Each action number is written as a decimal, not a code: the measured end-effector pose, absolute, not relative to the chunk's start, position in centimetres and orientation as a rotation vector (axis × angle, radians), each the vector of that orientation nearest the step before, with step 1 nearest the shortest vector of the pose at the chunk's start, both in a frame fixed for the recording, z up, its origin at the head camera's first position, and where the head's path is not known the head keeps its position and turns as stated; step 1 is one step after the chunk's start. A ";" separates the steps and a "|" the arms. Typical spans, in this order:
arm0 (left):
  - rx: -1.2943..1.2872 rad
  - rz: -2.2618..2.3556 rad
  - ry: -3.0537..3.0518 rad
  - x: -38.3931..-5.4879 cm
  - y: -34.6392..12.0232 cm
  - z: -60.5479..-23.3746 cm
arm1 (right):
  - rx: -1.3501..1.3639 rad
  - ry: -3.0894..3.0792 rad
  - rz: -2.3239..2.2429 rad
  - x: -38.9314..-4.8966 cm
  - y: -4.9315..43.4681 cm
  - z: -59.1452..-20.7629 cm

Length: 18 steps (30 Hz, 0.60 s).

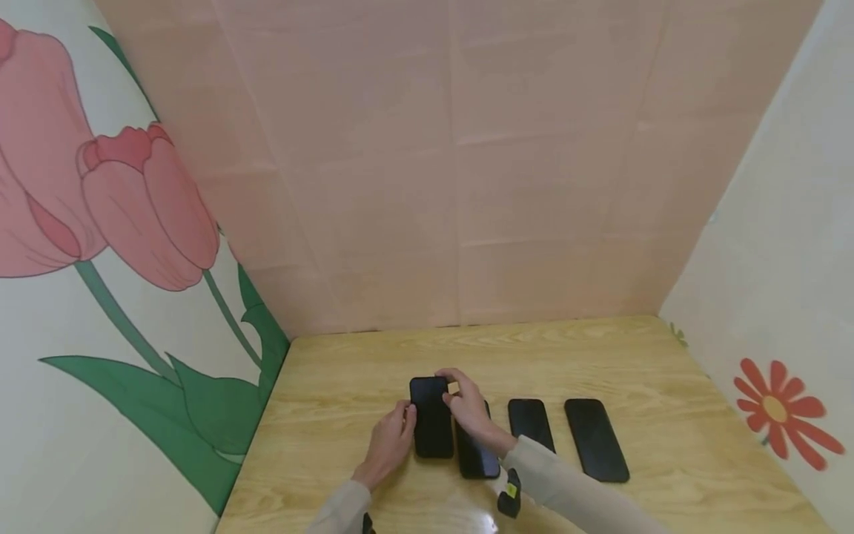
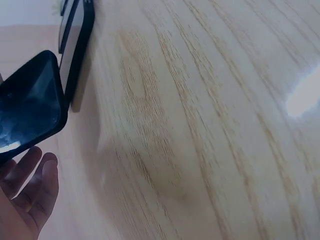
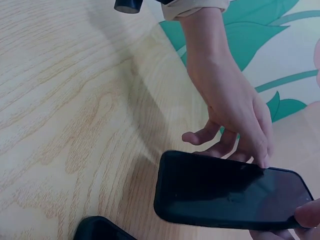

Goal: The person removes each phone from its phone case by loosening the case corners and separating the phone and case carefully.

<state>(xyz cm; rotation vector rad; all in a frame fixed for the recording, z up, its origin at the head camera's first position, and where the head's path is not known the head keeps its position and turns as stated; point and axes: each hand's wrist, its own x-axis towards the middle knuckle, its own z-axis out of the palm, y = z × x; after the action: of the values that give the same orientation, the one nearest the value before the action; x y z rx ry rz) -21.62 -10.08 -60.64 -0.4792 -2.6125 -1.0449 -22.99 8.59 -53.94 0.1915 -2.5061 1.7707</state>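
A black smartphone [image 1: 434,424] is held between both hands, screen up, raised off the wooden table. My left hand [image 1: 389,441] grips its left long edge; in the right wrist view the left thumb presses that edge while other fingers lie below. With thumb and fingers, my right hand [image 1: 468,409] pinches the far right corner; the right thumb [image 3: 307,214] overlaps the dark screen. Just right of the held phone lies a second smartphone [image 1: 475,454], partly covered by my right hand.
Two more dark phones, one [image 1: 530,421] partly behind the right sleeve and another [image 1: 597,441] farther right, lie on the wooden table [image 1: 333,415]. A pink-covered wall [image 1: 454,185] closes the back. Flower-painted panels [image 1: 133,311] flank the table. A small black device [image 1: 510,495] is at the right wrist.
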 end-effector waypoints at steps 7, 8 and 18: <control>-0.488 -1.154 -2.628 -21.5 -9.6 -60.8 | 0.207 -2.478 1.811 -23.0 8.9 -54.3; -0.481 -1.173 -2.631 -21.6 -9.5 -60.8 | 0.197 -2.470 1.839 -23.1 9.0 -54.3; -0.441 -1.643 -2.506 -22.3 -8.5 -59.5 | 0.296 -2.344 2.007 -23.0 9.3 -52.8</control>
<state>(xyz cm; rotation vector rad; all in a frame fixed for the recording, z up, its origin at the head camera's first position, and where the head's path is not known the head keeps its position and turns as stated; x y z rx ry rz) -22.28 -8.54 -59.46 -0.4414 -2.5057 -1.6429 -22.99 9.31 -52.81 0.2964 -2.3444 2.0072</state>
